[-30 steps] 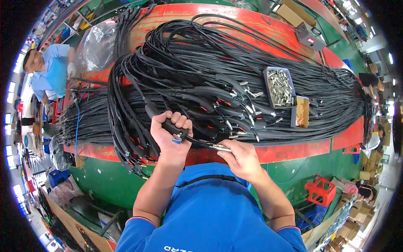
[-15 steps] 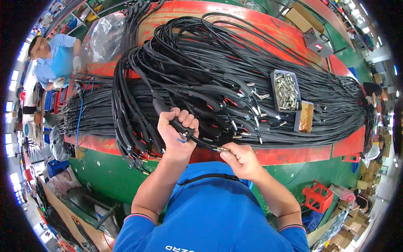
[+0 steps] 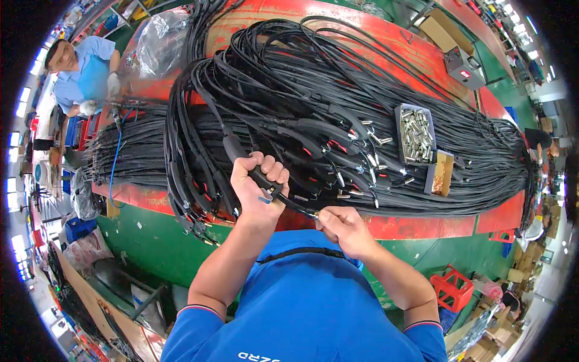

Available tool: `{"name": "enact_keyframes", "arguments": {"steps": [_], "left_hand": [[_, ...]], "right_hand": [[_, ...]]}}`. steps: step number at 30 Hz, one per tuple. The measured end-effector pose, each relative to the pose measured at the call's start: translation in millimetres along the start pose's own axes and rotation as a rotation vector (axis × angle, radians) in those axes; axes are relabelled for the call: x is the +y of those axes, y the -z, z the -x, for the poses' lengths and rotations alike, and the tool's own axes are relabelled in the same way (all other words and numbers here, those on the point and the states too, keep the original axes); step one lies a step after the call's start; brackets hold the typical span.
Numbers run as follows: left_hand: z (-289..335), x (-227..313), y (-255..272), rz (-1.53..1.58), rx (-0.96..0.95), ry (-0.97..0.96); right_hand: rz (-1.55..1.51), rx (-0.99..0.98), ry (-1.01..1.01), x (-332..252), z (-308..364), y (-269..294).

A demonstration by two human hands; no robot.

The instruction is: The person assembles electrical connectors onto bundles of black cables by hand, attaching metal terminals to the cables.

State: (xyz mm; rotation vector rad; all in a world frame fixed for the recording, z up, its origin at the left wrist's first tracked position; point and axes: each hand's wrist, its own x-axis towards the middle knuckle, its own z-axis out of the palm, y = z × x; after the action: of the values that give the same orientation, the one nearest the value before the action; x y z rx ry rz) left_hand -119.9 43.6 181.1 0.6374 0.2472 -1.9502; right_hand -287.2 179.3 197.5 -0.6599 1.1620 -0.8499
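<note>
My left hand point(image 3: 260, 184) is wrapped round the black handle of a welding torch point(image 3: 233, 146), whose cable runs up into the pile. A black neck point(image 3: 297, 206) leads from the handle down to the right. At its tip my right hand point(image 3: 347, 229) pinches a small metal end piece, mostly covered by thumb and fingers. Just beyond my hands lie more torches point(image 3: 301, 139) with black handles, red triggers and bare metal tips, on a thick heap of black cables point(image 3: 458, 133).
On the cables stand a box point(image 3: 400, 140) of silvery metal sleeves and a smaller cardboard box point(image 3: 430, 179) with copper-coloured pieces. The red table point(image 3: 416, 227) carries everything. A gloved co-worker point(image 3: 84, 72) stands at the far left. A red stool point(image 3: 451, 288) is behind on the right.
My right hand's fingers have shifted and curled further round the metal end piece, so less of it shows. The left hand keeps its hold. The whole view has moved slightly.
</note>
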Motion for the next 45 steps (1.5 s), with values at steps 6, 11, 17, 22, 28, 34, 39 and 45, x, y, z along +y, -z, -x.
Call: {"name": "enact_keyframes", "arguments": {"steps": [6,11,17,22,28,34,39,45], "left_hand": [[-0.6,1.0,2.4,0.004,-0.020,0.021],[-1.1,0.6,4.7,-0.014,-0.001,0.000],[-1.0,0.7,6.2,-0.039,-0.014,0.001],[0.4,-0.9,11.2,-0.058,0.053,-0.008],[-4.1,-1.9,4.9,-0.006,0.179,-0.022],[-0.4,4.2,-1.9,0.068,0.091,0.050],[2.1,4.6,-2.9,0.098,0.043,0.059],[2.8,4.9,-0.8,0.111,-0.004,0.072]], "right_hand": [[-0.285,-0.052,-0.198,-4.3,-2.2,-2.3],[-0.441,-0.107,-0.306,-5.6,-4.8,-2.6],[-0.589,-0.195,-0.467,-7.5,-9.5,1.1],[-0.578,-0.264,-0.538,-7.3,-15.2,8.5],[0.803,0.254,0.536,-11.1,-9.7,-5.7],[1.113,0.302,0.873,-24.0,-13.2,-3.3],[1.117,0.266,0.954,-24.3,-15.4,-2.7],[1.075,0.205,0.908,-24.5,-17.1,-6.3]]}}
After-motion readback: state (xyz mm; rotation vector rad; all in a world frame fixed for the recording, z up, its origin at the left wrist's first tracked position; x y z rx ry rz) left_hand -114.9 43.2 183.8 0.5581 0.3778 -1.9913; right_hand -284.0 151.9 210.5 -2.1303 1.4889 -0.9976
